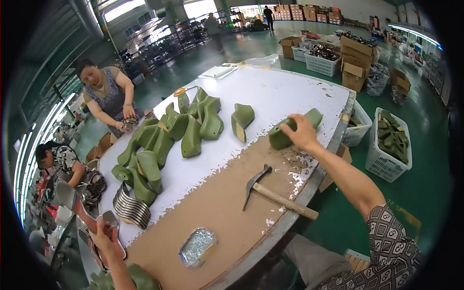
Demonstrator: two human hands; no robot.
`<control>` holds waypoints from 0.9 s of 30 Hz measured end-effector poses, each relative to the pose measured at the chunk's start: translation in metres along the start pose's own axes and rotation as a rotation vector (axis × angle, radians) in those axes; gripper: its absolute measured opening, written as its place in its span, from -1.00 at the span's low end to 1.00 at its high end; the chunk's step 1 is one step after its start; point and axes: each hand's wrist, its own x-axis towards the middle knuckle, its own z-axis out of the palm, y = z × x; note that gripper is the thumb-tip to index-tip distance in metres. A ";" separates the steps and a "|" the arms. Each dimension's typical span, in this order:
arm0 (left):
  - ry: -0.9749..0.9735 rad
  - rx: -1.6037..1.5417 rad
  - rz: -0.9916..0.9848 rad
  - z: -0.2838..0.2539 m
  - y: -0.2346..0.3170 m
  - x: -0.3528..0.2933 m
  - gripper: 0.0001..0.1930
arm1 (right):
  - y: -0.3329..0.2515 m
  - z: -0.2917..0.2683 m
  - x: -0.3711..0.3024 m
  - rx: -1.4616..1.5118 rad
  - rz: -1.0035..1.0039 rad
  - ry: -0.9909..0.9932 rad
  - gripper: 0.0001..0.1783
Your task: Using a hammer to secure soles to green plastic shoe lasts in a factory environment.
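My right hand (302,133) reaches across the table and grips a green plastic shoe last (285,133) lying near the table's right edge. My left hand (104,237) is at the lower left, closed on a flat metal and red sole-shaped piece (87,222) at the table's near corner. A hammer (275,193) with a wooden handle lies on the brown worn patch between my arms. A single green last (241,121) stands apart in the middle of the white table (270,92).
A heap of green lasts (164,140) fills the table's left side, with a stack of curved metal plates (130,208) beside it and a clear bag of nails (197,246) near me. Two other people work at the left. White baskets (389,145) and cardboard boxes stand on the green floor.
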 end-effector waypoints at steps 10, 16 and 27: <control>-0.088 -0.324 0.002 -0.004 0.028 -0.236 -0.54 | -0.011 0.014 0.044 0.095 -0.351 -0.234 -0.65; -0.090 -0.041 -0.048 -0.073 -0.011 -0.280 -0.39 | -0.027 -0.006 -0.038 -0.209 -0.754 -0.564 -0.72; -0.025 0.110 0.042 -0.093 -0.044 -0.277 -0.52 | -0.039 -0.051 -0.050 -0.277 -0.488 -0.664 -0.82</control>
